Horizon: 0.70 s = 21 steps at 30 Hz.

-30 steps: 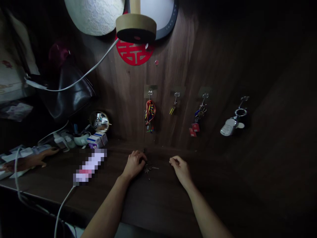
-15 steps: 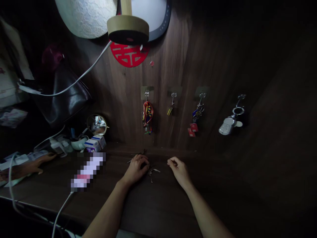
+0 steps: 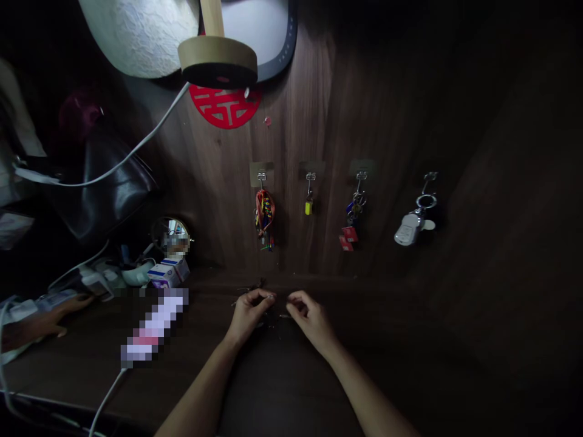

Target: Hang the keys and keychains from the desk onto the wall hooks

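My left hand point(image 3: 248, 312) is just above the dark wooden desk, thumb and forefinger pinched together at a small shiny piece of a bunch of keys point(image 3: 273, 320). The keys sit just below these fingertips, dim and partly hidden. Close by on the right is my right hand point(image 3: 312, 318), its fingers curled and its thumb a little apart from the forefinger. Nothing shows clearly between them. Another dark set of keys point(image 3: 249, 287) lies behind my left hand, near the wall.
Four wall hooks carry a colourful strap with keys point(image 3: 265, 212), a yellow tag point(image 3: 308, 208), keys with red tags point(image 3: 348, 235) and a white fob point(image 3: 409, 229). A lamp point(image 3: 218, 57) hangs above. Leftward are a blurred-out phone point(image 3: 152, 331), small boxes point(image 3: 168, 273) and a round mirror point(image 3: 175, 233).
My hands have come closer together, the right moving left towards the keys. The left fingertips have lifted into a pinch. The yellow tag has turned and hangs straighter. The view has shifted slightly.
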Motion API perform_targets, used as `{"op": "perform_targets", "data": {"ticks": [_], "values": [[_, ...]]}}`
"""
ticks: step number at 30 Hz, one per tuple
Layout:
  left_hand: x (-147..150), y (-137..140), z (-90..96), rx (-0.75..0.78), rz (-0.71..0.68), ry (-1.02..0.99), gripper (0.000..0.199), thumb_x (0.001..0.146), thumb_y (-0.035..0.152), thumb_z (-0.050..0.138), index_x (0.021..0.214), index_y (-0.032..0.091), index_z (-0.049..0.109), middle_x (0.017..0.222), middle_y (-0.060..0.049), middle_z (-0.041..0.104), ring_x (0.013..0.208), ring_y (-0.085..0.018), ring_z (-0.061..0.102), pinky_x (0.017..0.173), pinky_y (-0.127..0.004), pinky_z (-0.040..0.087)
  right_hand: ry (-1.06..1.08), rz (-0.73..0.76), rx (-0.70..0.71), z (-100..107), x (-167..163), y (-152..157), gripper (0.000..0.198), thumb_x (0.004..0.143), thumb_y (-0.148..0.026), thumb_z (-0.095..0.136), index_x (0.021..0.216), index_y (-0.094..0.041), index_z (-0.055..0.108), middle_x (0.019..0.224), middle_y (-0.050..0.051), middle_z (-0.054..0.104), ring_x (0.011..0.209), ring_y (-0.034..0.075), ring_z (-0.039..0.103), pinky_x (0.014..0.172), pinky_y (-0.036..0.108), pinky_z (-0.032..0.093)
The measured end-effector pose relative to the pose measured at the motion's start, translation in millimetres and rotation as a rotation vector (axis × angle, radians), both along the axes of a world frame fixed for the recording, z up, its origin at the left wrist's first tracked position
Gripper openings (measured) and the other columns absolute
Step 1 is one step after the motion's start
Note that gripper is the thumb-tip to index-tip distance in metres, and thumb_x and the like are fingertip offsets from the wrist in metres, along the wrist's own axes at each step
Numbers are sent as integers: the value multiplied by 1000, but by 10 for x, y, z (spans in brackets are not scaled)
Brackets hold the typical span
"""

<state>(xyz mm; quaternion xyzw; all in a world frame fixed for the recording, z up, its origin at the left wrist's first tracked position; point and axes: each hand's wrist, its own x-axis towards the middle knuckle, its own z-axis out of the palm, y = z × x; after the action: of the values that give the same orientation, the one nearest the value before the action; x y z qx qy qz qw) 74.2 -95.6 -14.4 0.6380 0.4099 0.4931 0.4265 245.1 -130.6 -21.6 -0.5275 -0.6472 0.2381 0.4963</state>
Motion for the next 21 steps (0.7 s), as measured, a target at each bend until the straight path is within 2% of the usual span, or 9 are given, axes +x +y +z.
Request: {"op": "perform_targets", "data": {"ticks": [4,9,16,21], "values": [[70,-9,12,0,-16,-75,13,68,29,67,69,17,70,78,-4,70,78,-18,63,74,-26,47,-3,123,-30,12,-154,-37,21,70,-27,62,90,-22,58,85,1,65,77,15,60,67,25,45],[124,8,9,-20,-17,-113,12,65,29,68,67,17,71,78,-4,70,79,-19,64,75,-27,48,3,129,-52,-50,-180,16,8,73,-26,59,78,-20,57,73,-2,63,66,13,57,60,23,41],[120,60,-18,-111,15,-123,23,67,35,68,78,16,72,80,-4,72,80,-19,64,77,-28,48,185,206,-109,-7,-140,34,18,76,-36,57,76,-18,61,67,-2,60,63,12,54,59,22,42],[140,26,-14,-123,-39,-225,40,67,38,69,100,17,64,82,-2,70,77,-17,64,71,-27,50,311,139,-88,4,-124,63,29,73,-47,59,71,-18,60,61,-1,60,57,14,56,54,24,44]]}}
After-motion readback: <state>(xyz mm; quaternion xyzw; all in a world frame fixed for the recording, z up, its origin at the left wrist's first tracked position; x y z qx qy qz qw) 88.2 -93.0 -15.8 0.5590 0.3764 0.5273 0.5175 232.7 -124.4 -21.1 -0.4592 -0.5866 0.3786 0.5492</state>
